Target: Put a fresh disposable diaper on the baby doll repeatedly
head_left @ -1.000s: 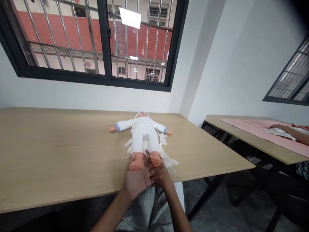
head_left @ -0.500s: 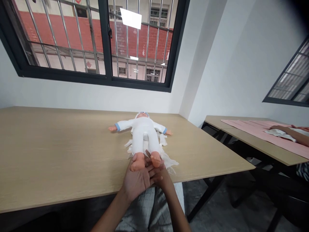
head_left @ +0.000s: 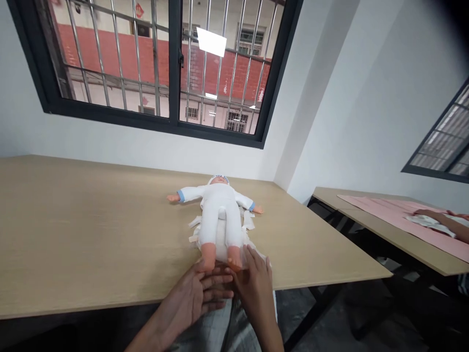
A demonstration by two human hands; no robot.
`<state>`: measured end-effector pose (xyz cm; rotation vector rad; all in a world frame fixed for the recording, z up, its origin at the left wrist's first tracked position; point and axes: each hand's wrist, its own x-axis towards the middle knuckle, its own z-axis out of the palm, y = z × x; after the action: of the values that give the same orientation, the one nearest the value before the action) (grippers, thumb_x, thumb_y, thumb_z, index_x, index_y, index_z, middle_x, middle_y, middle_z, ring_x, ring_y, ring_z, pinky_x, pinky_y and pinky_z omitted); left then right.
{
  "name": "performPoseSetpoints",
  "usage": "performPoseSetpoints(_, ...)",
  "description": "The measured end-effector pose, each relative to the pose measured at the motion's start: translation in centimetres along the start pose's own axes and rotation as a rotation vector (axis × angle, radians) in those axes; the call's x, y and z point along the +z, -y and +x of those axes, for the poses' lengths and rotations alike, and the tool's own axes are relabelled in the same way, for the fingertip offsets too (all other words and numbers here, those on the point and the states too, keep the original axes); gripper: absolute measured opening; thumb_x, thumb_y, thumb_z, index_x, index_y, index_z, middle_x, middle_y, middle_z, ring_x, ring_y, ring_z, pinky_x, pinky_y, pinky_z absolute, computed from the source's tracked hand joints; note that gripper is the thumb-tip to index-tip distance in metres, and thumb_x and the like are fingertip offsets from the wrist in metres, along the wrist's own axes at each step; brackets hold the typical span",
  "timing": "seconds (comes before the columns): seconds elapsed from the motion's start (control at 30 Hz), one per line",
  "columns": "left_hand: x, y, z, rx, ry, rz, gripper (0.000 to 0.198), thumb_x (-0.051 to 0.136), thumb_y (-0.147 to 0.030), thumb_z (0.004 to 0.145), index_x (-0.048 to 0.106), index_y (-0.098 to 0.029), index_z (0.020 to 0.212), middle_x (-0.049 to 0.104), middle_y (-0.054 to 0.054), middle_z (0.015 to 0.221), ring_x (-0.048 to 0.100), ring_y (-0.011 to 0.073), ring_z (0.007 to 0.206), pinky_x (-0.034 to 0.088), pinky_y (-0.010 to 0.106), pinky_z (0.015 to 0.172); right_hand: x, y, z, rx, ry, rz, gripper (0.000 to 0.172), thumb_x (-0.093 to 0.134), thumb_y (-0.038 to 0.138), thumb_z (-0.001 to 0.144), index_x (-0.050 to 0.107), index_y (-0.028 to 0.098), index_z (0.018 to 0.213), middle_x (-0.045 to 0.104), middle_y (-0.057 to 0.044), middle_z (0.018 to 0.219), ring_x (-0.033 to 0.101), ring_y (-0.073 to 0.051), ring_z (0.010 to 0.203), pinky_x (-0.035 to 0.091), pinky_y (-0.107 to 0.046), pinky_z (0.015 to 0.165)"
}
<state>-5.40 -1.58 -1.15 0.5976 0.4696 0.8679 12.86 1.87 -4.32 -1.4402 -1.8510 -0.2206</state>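
Note:
A baby doll in a white suit lies on its back on the wooden table, arms spread, head toward the window. A white diaper or cloth is spread under its hips and legs. My left hand lies flat at the table's near edge, fingers apart, just below the doll's bare feet. My right hand rests beside it, fingers on the white cloth by the doll's right-side foot. Neither hand grips anything.
A large barred window is behind the table. To the right stands a second table with a pink cloth, where another person's arm rests. A gap of floor separates the tables.
Both hands have let go of the doll's feet and drawn back toward the table edge. The doll's legs now lie lower on the cloth. The view shifted slightly left and down.

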Motion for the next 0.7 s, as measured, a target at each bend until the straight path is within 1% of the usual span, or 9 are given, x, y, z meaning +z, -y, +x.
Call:
performPoseSetpoints(0.1, 0.9, 0.4, 0.2, 0.083, -0.159, 0.095, 0.040, 0.052, -0.041, 0.085, 0.057, -0.007, 0.105, 0.065, 0.016, 0.104, 0.065, 0.0247, 0.086, 0.046, 0.035, 0.081, -0.4, 0.3, -0.2, -0.139, 0.009, 0.032, 0.049, 0.055, 0.031, 0.084, 0.045, 0.021, 0.131, 0.047, -0.015, 0.136, 0.040, -0.032, 0.129, 0.032, -0.058, 0.101)
performPoseSetpoints(0.17, 1.6, 0.9, 0.4, 0.190, -0.289, 0.161, 0.041, 0.059, -0.038, 0.081, 0.052, -0.012, 0.112, 0.064, 0.014, 0.102, 0.064, 0.0244, 0.086, 0.047, 0.036, 0.080, -1.0, 0.7, 0.1, -0.217, 0.079, 0.121, 0.047, 0.052, 0.027, 0.086, 0.044, 0.025, 0.132, 0.047, -0.011, 0.137, 0.036, -0.028, 0.132, 0.027, -0.057, 0.106)
performPoseSetpoints(0.23, 1.9, 1.3, 0.5, 0.340, -0.444, 0.237, 0.057, 0.066, -0.035, 0.076, 0.040, -0.021, 0.124, 0.058, 0.011, 0.115, 0.060, 0.0260, 0.101, 0.046, 0.038, 0.085, -1.8, 1.0, 0.8, -0.237, 0.153, 0.244, 0.046, 0.048, 0.026, 0.089, 0.042, 0.027, 0.134, 0.049, -0.008, 0.136, 0.037, -0.024, 0.132, 0.022, -0.055, 0.110)
performPoseSetpoints(0.3, 1.6, 1.4, 0.6, 0.518, -0.576, 0.349, 0.075, 0.073, -0.033, 0.069, 0.029, -0.030, 0.130, 0.044, 0.009, 0.134, 0.047, 0.0273, 0.121, 0.041, 0.039, 0.094, -2.6, 1.0, 1.8, -0.226, 0.217, 0.356, 0.042, 0.042, 0.026, 0.092, 0.041, 0.029, 0.134, 0.051, -0.006, 0.134, 0.040, -0.021, 0.130, 0.020, -0.053, 0.112)
performPoseSetpoints(0.37, 0.7, 1.1, 0.8, 0.676, -0.654, 0.524, 0.084, 0.076, -0.031, 0.065, 0.025, -0.031, 0.132, 0.033, 0.009, 0.142, 0.034, 0.0282, 0.131, 0.034, 0.040, 0.102, -3.3, 1.0, 3.1, -0.219, 0.286, 0.410, 0.040, 0.039, 0.027, 0.093, 0.044, 0.028, 0.132, 0.054, -0.005, 0.130, 0.044, -0.020, 0.127, 0.021, -0.050, 0.112)
performPoseSetpoints(0.43, -0.3, 0.3, 1.4, 0.812, -0.678, 0.789, 0.077, 0.073, -0.032, 0.068, 0.030, -0.028, 0.131, 0.033, 0.011, 0.141, 0.029, 0.0302, 0.133, 0.027, 0.044, 0.107, -3.6, 1.0, 4.8, -0.265, 0.363, 0.395, 0.038, 0.040, 0.025, 0.092, 0.049, 0.028, 0.128, 0.058, -0.005, 0.125, 0.048, -0.020, 0.123, 0.025, -0.048, 0.111)
performPoseSetpoints(0.53, -1.1, -1.3, 2.7, 0.929, -0.610, 1.302, 0.049, 0.063, -0.031, 0.075, 0.048, -0.023, 0.121, 0.043, 0.011, 0.132, 0.027, 0.0321, 0.132, 0.015, 0.048, 0.111, -3.0, 1.4, 7.3, -0.384, 0.460, 0.326, 0.038, 0.039, 0.016, 0.088, 0.054, 0.025, 0.123, 0.062, -0.005, 0.116, 0.054, -0.020, 0.113, 0.027, -0.047, 0.108)
performPoseSetpoints(0.6, -1.3, -2.4, 3.8, 0.896, -0.550, 1.564, 0.041, 0.057, -0.028, 0.077, 0.054, -0.022, 0.117, 0.044, 0.011, 0.134, 0.023, 0.0337, 0.133, 0.013, 0.051, 0.111, -2.1, 1.8, 8.6, -0.399, 0.504, 0.275, 0.038, 0.038, 0.011, 0.086, 0.055, 0.021, 0.118, 0.064, -0.006, 0.111, 0.055, -0.020, 0.108, 0.025, -0.048, 0.107)
performPoseSetpoints(0.7, -1.3, -3.7, 5.2, 0.754, -0.507, 1.742, 0.048, 0.052, -0.020, 0.076, 0.051, -0.019, 0.123, 0.028, 0.014, 0.146, 0.019, 0.0364, 0.136, 0.019, 0.053, 0.107, -1.0, 2.3, 9.6, -0.344, 0.553, 0.205, 0.032, 0.045, 0.013, 0.082, 0.058, 0.016, 0.111, 0.064, -0.008, 0.107, 0.055, -0.022, 0.106, 0.028, -0.046, 0.104)
